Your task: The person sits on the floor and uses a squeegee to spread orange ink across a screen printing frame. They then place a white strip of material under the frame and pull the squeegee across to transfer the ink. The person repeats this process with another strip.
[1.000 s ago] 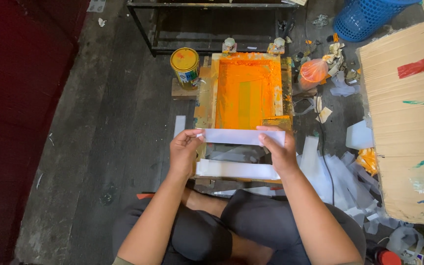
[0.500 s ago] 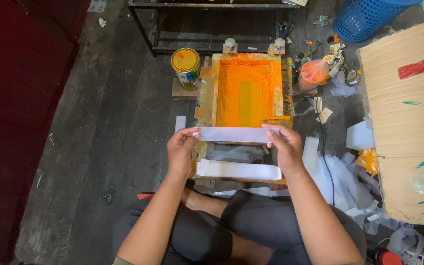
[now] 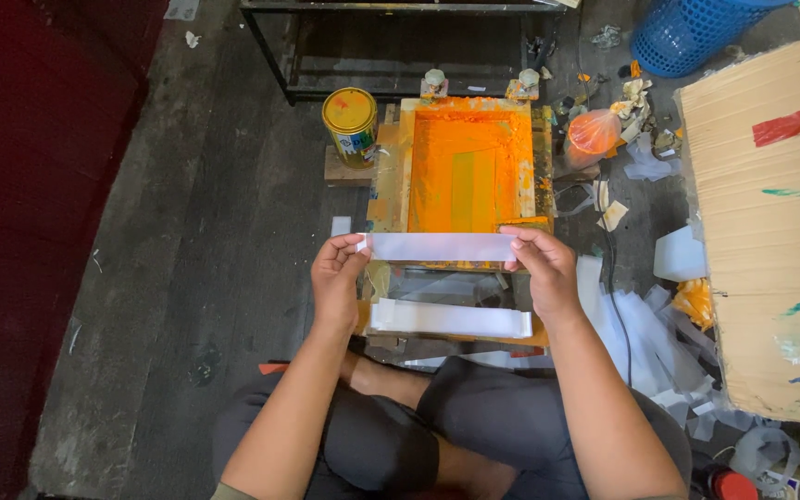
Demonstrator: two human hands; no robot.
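A screen-printing workshop. An orange-inked screen frame (image 3: 469, 167) lies on the dark plank floor (image 3: 187, 278). A paint tin (image 3: 350, 122), paint-smeared cardboard (image 3: 770, 231) and paper scraps (image 3: 641, 324) surround it.

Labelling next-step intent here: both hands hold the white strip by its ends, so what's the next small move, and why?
Probably lower the white strip onto the clear plate beneath it. The left hand and right hand hold it taut and level, just in front of the orange screen frame, above a stack of similar strips.
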